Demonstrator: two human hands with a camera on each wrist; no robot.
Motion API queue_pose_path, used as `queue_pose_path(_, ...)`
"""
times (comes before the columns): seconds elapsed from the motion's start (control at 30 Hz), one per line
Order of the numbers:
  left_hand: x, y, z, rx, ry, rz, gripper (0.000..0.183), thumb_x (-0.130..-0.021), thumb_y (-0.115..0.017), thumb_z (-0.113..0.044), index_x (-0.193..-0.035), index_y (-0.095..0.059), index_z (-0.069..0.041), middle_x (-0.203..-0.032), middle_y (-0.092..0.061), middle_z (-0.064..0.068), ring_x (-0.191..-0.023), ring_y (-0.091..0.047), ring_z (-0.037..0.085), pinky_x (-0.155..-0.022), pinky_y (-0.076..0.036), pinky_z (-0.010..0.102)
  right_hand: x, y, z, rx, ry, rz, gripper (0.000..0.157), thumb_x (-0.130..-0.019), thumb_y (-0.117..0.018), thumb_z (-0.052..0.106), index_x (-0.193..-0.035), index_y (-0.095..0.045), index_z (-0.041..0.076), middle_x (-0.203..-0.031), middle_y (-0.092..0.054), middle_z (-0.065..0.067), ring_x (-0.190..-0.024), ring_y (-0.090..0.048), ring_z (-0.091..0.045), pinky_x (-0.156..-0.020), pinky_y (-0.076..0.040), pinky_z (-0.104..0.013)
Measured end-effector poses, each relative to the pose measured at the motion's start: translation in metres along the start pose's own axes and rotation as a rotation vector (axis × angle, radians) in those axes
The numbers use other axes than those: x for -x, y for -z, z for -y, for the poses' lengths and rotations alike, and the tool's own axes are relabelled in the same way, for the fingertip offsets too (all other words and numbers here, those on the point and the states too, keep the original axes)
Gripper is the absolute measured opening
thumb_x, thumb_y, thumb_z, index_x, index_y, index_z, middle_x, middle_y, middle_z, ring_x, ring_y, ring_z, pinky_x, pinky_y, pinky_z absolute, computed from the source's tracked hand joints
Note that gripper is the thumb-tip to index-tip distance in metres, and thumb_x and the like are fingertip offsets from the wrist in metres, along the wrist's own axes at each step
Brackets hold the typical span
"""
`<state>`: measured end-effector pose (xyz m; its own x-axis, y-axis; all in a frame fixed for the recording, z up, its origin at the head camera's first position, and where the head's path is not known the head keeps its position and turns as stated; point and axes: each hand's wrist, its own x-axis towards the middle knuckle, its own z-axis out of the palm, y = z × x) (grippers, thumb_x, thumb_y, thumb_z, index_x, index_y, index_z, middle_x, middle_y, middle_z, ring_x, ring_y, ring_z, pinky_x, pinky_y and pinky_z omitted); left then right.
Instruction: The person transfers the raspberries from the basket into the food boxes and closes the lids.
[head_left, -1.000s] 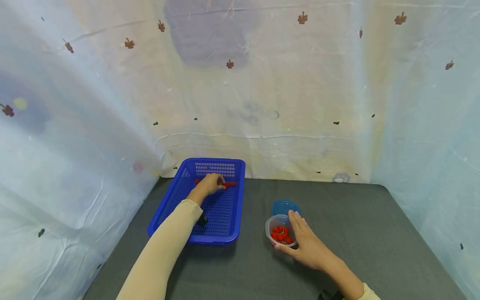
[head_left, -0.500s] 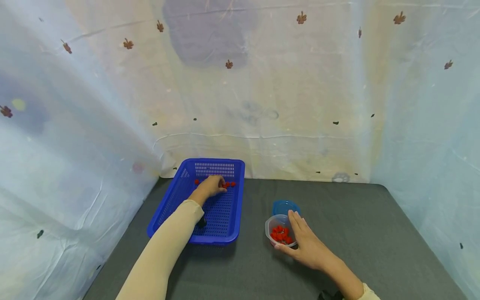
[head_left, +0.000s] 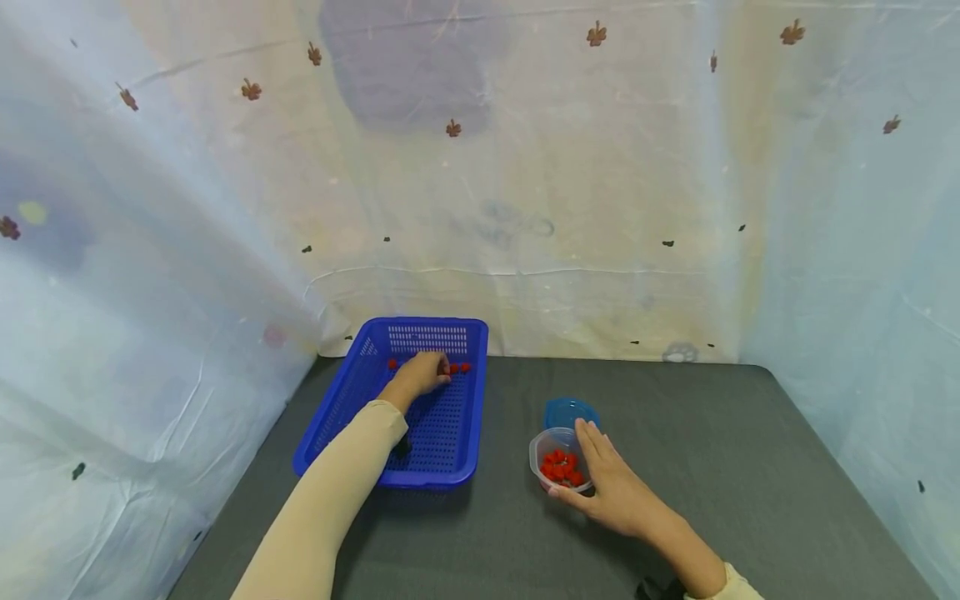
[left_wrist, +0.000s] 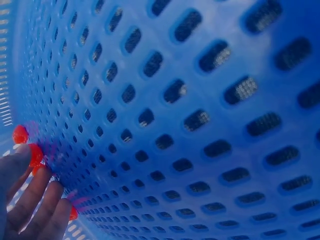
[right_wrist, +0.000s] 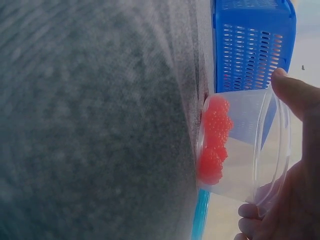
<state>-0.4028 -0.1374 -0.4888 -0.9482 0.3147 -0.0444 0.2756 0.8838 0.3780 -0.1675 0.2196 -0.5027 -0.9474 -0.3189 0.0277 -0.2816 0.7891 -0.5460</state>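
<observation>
My left hand (head_left: 426,371) reaches into a blue perforated basket (head_left: 480,417). Its thumb and fingers close around a small red berry-like piece (left_wrist: 36,168). Beside the fingertips lie more red pieces (head_left: 465,367), and another red piece (head_left: 392,364) is left of the hand. On the right, my right hand (head_left: 615,487) holds a clear plastic tub (head_left: 536,457) by its rim, thumb on one side and fingers on the other. Several bumpy red pieces (right_wrist: 215,140) cover the tub's bottom. The palm hides part of its rim.
A blue lid (head_left: 570,412) lies just behind the tub on the grey tabletop (head_left: 712,467). A patterned sheet (head_left: 570,183) hangs behind and at both sides of the table.
Left fingers shift very slightly among the red pieces in the basket. The right hand and tub stay in place; the head view drifts a little.
</observation>
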Motion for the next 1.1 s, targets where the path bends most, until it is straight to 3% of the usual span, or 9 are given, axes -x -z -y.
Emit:
queue_pose_path(0.6, 0.007, 0.006, -0.002, -0.011, -0.011, 0.027, 0.009, -0.1, -0.075, -0.011, -0.108, -0.07, -0.009, -0.099, -0.071, 0.006, -0.086, -0.063, 0.023, -0.086, -0.056, 0.046, 0.002, 0.0, 0.001, -0.001, 0.012, 0.007, 0.117, -0.096, -0.063, 0.075, -0.171, -0.012, 0.001, -0.178, -0.012, -0.021, -0.163, -0.013, -0.045, -0.126, -0.021, -0.066)
queue_pose_path(0.8, 0.008, 0.012, -0.003, 0.046, -0.046, 0.02, 0.009, -0.1, -0.074, -0.009, -0.107, -0.07, -0.007, -0.099, -0.07, 0.007, -0.086, -0.063, 0.023, -0.082, -0.056, 0.042, 0.002, 0.001, 0.001, 0.007, 0.011, 0.01, 0.117, -0.096, -0.062, 0.076, -0.171, -0.012, 0.001, -0.178, -0.013, -0.021, -0.164, -0.012, -0.045, -0.126, -0.021, -0.066)
queue_pose_path(1.1, 0.013, 0.023, -0.01, 0.16, -0.079, -0.006, 0.009, -0.104, -0.071, -0.01, -0.112, -0.071, -0.006, -0.108, -0.071, 0.009, -0.099, -0.065, 0.026, -0.095, -0.056, 0.047, 0.003, 0.003, 0.003, 0.014, 0.004, 0.011, 0.118, -0.096, -0.062, 0.076, -0.171, -0.012, 0.001, -0.178, -0.013, -0.022, -0.163, -0.013, -0.047, -0.124, -0.023, -0.068)
